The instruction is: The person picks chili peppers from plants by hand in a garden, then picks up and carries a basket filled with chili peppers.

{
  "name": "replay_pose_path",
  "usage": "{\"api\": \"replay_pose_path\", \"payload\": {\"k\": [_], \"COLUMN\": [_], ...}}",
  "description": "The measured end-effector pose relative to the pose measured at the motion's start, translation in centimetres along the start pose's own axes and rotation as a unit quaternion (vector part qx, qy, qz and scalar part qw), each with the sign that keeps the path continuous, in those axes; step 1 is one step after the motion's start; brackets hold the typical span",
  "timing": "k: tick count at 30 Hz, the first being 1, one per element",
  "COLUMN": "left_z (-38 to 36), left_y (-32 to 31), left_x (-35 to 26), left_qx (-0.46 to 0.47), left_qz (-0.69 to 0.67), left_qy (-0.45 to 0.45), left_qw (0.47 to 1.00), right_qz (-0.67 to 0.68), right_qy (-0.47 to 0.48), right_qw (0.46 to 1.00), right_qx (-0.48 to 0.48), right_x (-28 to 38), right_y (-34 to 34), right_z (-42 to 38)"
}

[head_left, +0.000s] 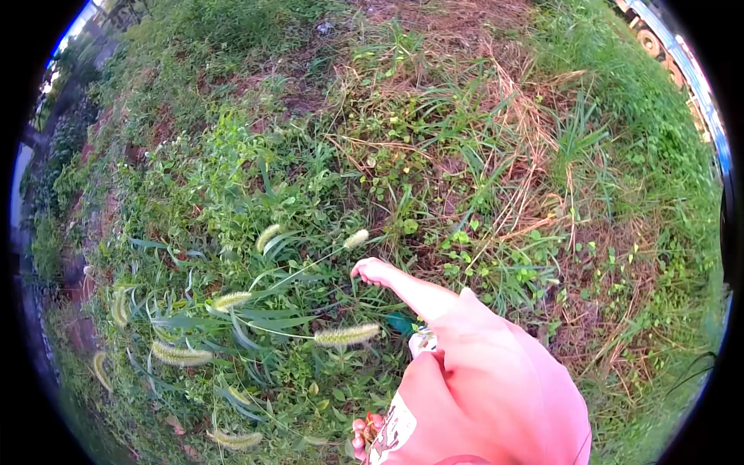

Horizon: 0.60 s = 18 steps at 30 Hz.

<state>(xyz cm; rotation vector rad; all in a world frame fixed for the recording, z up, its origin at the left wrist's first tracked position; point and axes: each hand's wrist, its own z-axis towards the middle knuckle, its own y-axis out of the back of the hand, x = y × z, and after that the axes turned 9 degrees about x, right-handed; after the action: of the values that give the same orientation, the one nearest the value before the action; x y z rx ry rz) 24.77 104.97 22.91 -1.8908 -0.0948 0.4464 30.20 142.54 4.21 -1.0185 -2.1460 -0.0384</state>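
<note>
My right hand [372, 271] reaches out over low weeds at the end of a bare forearm, its fingers curled and pointing down. Whatever may be in its fingers is too small to make out. Just above it is a fuzzy foxtail grass head [356, 239] on a thin stem. Another foxtail head [347, 335] lies below that hand, close to the pink shirt [496, 380]. At the bottom edge, beside the shirt's white print, my left hand [359, 442] shows only its fingertips, closed around a reddish-brown bunch [372, 427]. The shirt hides the rest of that hand.
Several more foxtail heads [181, 354] arch out of broad grass blades at left. Dry straw [527, 147] lies across the ground at upper right. Beside the shirt, a teal item [399, 323] shows low in the weeds. A blue-sided vehicle [655, 35] stands at the far upper right.
</note>
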Motion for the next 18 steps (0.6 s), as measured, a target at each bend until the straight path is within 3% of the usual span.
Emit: {"api": "replay_pose_path", "payload": {"k": [4, 7, 14, 18], "left_z": [-1.9, -1.4, -3.6, -6.6], "left_y": [-0.2, -5.8, -4.9, -4.2], "left_x": [-0.6, 0.7, -0.3, -1.0], "left_qx": [0.016, 0.04, 0.15, 0.169], "left_qz": [-0.017, -0.044, 0.031, -0.01], "left_qy": [-0.01, -0.038, -0.032, -0.057], "left_qw": [1.0, 0.998, 0.988, 0.984], "right_qz": [0.215, 0.329, 0.387, 0.419], "right_qy": [0.061, 0.079, 0.122, 0.16], "right_qw": [0.974, 0.941, 0.912, 0.872], "right_qx": [-0.025, -0.022, 0.064, 0.195], "right_x": [1.1, 1.8, 3.4, 3.8], "right_y": [-1.0, -2.2, -6.7, -10.7], "right_z": [-3.9, -8.4, -19.1, -22.6]}}
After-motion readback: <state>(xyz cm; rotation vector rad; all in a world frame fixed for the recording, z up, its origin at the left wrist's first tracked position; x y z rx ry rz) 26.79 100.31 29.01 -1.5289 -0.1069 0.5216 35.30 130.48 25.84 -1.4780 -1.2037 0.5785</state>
